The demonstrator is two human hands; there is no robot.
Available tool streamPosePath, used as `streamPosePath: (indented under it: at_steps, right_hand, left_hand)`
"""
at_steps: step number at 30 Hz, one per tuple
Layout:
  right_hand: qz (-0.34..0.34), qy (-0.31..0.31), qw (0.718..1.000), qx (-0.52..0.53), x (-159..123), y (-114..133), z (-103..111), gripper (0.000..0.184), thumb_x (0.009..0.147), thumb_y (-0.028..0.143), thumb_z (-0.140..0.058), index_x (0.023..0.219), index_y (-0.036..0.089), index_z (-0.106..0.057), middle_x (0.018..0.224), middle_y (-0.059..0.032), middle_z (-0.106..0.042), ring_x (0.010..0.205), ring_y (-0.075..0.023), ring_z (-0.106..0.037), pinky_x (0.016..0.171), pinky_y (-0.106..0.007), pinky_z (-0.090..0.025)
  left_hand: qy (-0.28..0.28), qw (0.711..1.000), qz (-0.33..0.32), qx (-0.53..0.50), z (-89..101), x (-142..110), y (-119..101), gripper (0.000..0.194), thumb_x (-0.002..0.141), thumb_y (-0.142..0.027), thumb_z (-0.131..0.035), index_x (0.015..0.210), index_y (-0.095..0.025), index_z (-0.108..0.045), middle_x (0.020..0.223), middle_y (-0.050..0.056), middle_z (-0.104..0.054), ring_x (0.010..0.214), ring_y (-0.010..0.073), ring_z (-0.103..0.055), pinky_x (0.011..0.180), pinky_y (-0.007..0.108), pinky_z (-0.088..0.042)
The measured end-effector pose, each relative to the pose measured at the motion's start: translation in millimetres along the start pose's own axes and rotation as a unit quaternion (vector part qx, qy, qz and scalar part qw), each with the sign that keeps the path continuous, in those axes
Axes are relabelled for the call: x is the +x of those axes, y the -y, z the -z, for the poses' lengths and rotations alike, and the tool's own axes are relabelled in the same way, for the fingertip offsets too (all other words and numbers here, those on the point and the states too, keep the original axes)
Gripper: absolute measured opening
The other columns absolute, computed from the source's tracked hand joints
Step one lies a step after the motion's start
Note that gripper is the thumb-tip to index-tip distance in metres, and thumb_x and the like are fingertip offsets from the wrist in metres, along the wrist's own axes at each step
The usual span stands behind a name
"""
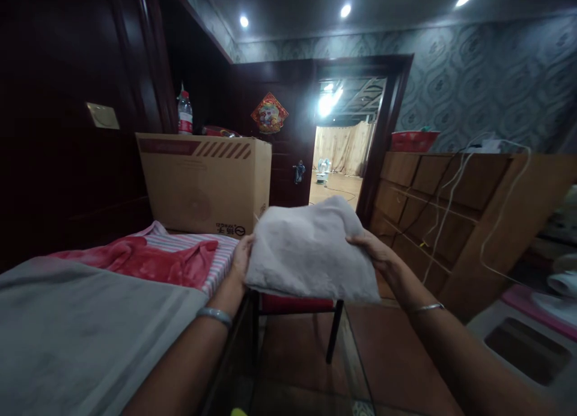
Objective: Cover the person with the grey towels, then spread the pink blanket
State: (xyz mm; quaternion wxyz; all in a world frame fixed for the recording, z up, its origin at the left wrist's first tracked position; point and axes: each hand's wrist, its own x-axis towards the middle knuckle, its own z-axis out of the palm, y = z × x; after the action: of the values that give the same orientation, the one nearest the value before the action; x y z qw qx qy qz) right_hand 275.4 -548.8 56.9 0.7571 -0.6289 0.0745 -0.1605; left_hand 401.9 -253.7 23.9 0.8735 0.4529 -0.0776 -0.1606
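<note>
A light grey bundle of folded cloth [311,253], soft and slightly fuzzy, is held up in front of me. My left hand [243,255] is closed on its left edge, with part of the fingers hidden. On the opposite edge, my right hand [373,249] grips the cloth with thumb and fingers. Behind and below the bundle stands a chair with a red seat [297,304] and dark legs. Whether the cloth touches the chair, I cannot tell.
At left, a bed carries a grey blanket [99,314] and a red plush blanket [166,260]. Behind it stands a large cardboard box [198,181] with a bottle [184,112] on top. A wooden cabinet [460,193] with hanging cables is at right. A doorway opens ahead.
</note>
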Motion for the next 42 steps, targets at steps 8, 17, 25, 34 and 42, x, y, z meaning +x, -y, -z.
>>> streamPosePath:
  at_steps: [8,17,25,34,42]
  right_hand:
    - [0.031,-0.055,0.998,-0.014,15.6,-52.3,64.8,0.062,0.048,0.039,-0.089,0.103,0.02,-0.065,0.09,-0.0074,-0.075,0.071,-0.022,-0.068,0.067,-0.033,-0.053]
    - [0.037,-0.049,0.997,-0.043,52.6,-37.2,63.4,0.056,0.042,0.043,-0.092,0.088,0.017,-0.07,0.081,-0.0065,-0.074,0.065,-0.0183,-0.063,0.062,-0.029,-0.048]
    - [0.063,-0.105,0.979,-0.163,62.6,-33.3,66.9,0.062,0.045,0.063,-0.084,0.08,0.014,-0.072,0.074,-0.0044,-0.071,0.066,-0.0184,-0.059,0.06,-0.027,-0.042]
    - [0.122,-0.088,0.968,-0.198,58.1,-52.4,75.4,0.071,0.056,0.075,-0.075,0.093,0.015,-0.073,0.088,-0.0085,-0.075,0.079,-0.0245,-0.065,0.069,-0.031,-0.05]
    - [0.183,-0.214,0.925,-0.256,72.1,-59.4,74.4,0.076,0.062,0.071,-0.067,0.108,0.011,-0.069,0.106,-0.0159,-0.073,0.092,-0.0288,-0.066,0.082,-0.038,-0.051]
  left_hand:
    - [0.051,0.995,-0.004,0.085,-6.6,19.3,44.0,0.035,0.059,-0.034,-0.085,0.085,-0.015,-0.071,0.091,0.011,-0.077,0.094,0.0275,-0.071,0.087,0.036,-0.053]
    - [-0.044,0.974,-0.153,0.16,-21.2,14.2,40.5,0.042,0.058,-0.044,-0.083,0.087,-0.017,-0.07,0.081,0.005,-0.074,0.082,0.0237,-0.069,0.069,0.029,-0.05]
    - [-0.027,0.97,-0.131,0.201,-12.8,18.9,39.0,0.048,0.054,-0.046,-0.083,0.086,-0.015,-0.068,0.08,0.004,-0.074,0.074,0.0207,-0.066,0.066,0.028,-0.049]
    - [-0.011,0.961,-0.126,0.246,-1.3,24.5,36.1,0.055,0.051,-0.051,-0.084,0.089,-0.015,-0.069,0.077,0.005,-0.073,0.078,0.0239,-0.068,0.067,0.03,-0.05]
    - [-0.026,0.92,-0.181,0.346,-0.3,31.0,32.5,0.042,0.057,-0.054,-0.074,0.08,-0.019,-0.067,0.08,0.005,-0.074,0.084,0.0262,-0.068,0.076,0.034,-0.051]
